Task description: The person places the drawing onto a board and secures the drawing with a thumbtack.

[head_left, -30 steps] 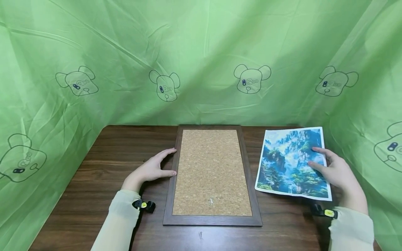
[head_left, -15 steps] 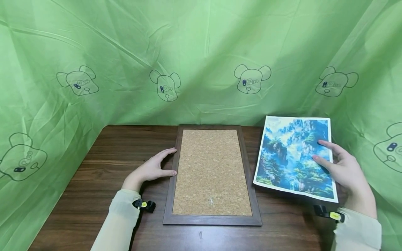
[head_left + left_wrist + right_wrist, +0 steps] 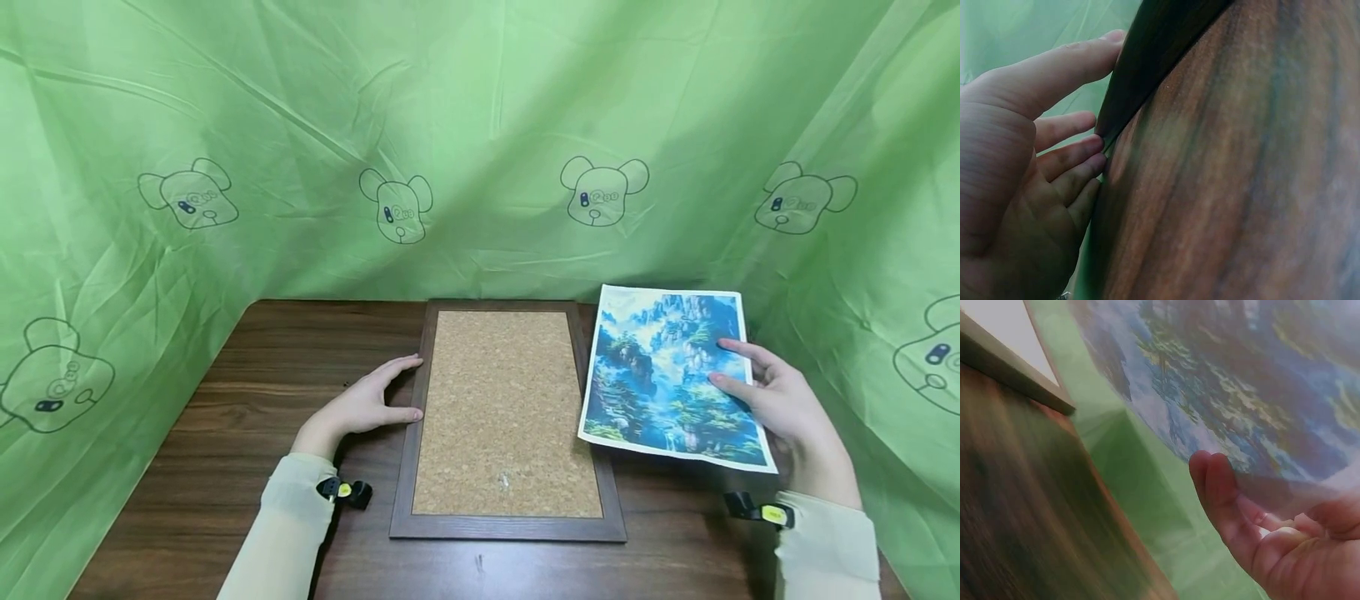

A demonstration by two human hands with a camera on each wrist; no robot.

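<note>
A dark wooden picture frame with a cork-like tan panel lies on the table. My left hand rests its thumb and fingertips against the frame's left edge, fingers fairly straight; the left wrist view shows them touching the frame's side. In my right hand is a printed landscape picture of blue mountains and green trees, pinched at its right edge. The sheet is raised, and its left edge overlaps the frame's right side. From the right wrist camera, the fingers lie behind the sheet.
The dark wood-grain table carries the frame near its middle. Green cloth printed with bear-head outlines hangs behind the table and on both sides. A small pale mark shows low on the tan panel.
My right hand lifted the picture and shifted slightly right, then brought it left so it now overlaps the frame's right side. The left hand and frame have stayed put.
</note>
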